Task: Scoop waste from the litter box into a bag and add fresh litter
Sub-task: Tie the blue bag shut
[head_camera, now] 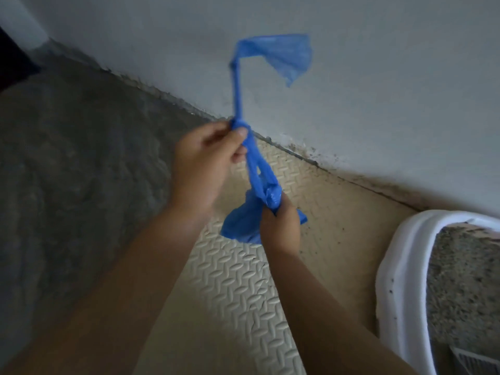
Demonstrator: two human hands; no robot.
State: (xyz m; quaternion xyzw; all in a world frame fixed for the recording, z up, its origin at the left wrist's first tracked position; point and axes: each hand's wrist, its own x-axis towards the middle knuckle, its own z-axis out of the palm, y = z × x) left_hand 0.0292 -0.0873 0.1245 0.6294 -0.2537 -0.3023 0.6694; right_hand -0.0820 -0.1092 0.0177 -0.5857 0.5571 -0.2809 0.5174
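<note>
Blue bag (239, 226) hangs between our hands over the foam mat (230, 293), its twisted neck running up toward the wall (378, 104). Our left hand (203, 169) pinches the neck high; our right hand (281, 226) grips the bundle below, nearer the litter box (392, 266). We judge the knot tightens by pulling along that line.

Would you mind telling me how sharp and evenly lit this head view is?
Head view: dim, darker over the grey floor at left; the left hand and the blue bag are motion-blurred; the litter box at the right edge is smeared and cut off.
</note>
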